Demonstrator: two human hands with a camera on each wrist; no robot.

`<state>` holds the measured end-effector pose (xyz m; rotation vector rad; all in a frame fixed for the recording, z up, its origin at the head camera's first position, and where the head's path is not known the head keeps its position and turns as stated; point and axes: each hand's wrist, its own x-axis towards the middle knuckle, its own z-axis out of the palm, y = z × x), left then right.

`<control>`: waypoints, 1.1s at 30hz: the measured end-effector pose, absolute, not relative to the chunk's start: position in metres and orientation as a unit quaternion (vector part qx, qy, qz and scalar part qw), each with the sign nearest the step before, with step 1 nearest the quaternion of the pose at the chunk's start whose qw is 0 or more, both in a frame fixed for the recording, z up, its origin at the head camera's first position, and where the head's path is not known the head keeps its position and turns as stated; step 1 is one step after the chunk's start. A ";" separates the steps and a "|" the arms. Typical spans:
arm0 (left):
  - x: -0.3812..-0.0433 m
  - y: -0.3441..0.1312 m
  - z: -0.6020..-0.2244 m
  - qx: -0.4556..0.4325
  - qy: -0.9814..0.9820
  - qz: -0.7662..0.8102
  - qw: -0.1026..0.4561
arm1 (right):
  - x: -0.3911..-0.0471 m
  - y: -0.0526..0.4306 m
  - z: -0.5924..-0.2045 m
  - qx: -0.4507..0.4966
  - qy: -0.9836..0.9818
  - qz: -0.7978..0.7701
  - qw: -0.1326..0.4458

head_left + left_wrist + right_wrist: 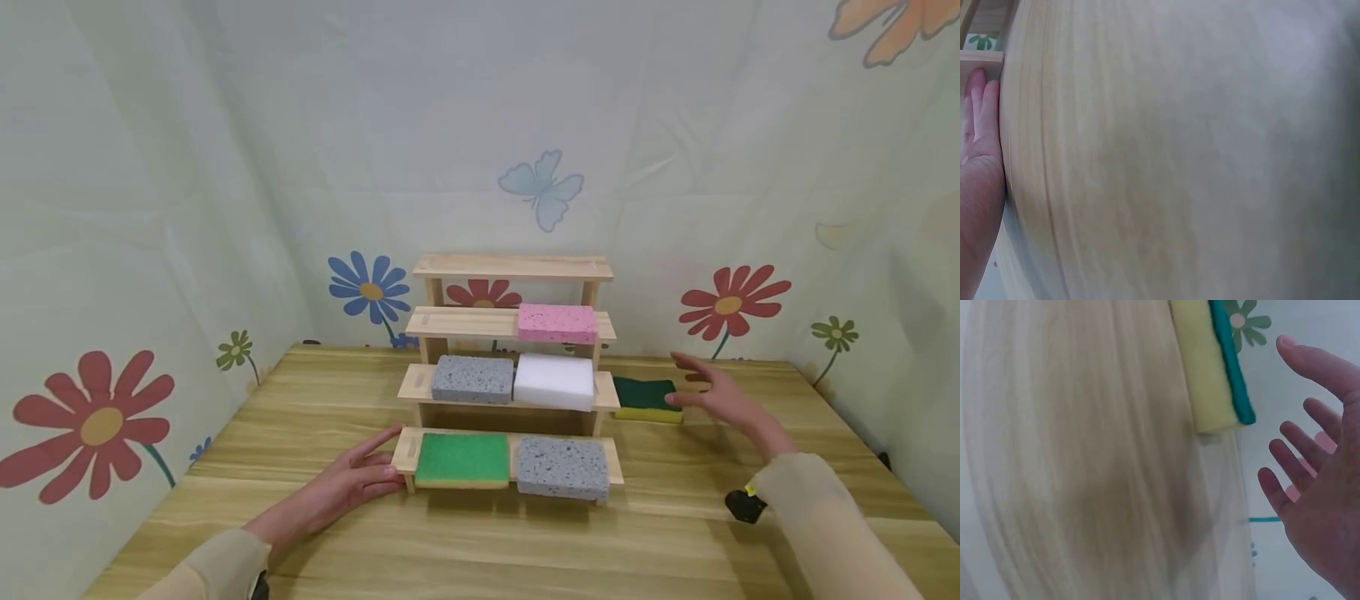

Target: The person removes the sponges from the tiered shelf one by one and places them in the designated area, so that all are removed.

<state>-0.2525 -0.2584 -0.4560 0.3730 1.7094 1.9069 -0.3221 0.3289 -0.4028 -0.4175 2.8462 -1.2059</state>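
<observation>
Right hand with fingers spread, nothing in its grip — just beside the right end of a dark green-and-yellow sponge, which lies flat toward the back edge of the bench, right of the stepped rack. Left hand: fingers nearly straight, touching the left end of the rack's lowest step. That step carries a bright green sponge left, speckled grey block right; second step, grey block and white block; third — pink block, right end.
</observation>
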 end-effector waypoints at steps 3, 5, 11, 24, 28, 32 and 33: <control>-0.252 -0.259 -0.456 0.139 0.635 0.709 0.272 | -0.324 0.325 -0.397 -0.129 0.914 -0.384 0.007; -0.252 -0.259 -0.456 0.139 0.636 0.709 0.272 | -0.324 0.323 -0.393 -0.124 0.916 -0.383 0.003; -0.253 -0.259 -0.456 0.137 0.634 0.710 0.273 | -0.324 0.315 -0.377 -0.127 0.912 -0.387 -0.037; -0.253 -0.260 -0.457 0.141 0.628 0.715 0.273 | -0.320 0.294 -0.341 -0.159 0.900 -0.397 -0.087; -0.253 -0.260 -0.457 0.140 0.631 0.714 0.271 | -0.318 0.283 -0.332 -0.171 0.891 -0.409 -0.094; -0.254 -0.260 -0.457 0.142 0.632 0.712 0.271 | -0.316 0.270 -0.324 -0.182 0.887 -0.414 -0.095; -0.254 -0.260 -0.457 0.141 0.633 0.711 0.271 | -0.316 0.267 -0.323 -0.185 0.886 -0.414 -0.096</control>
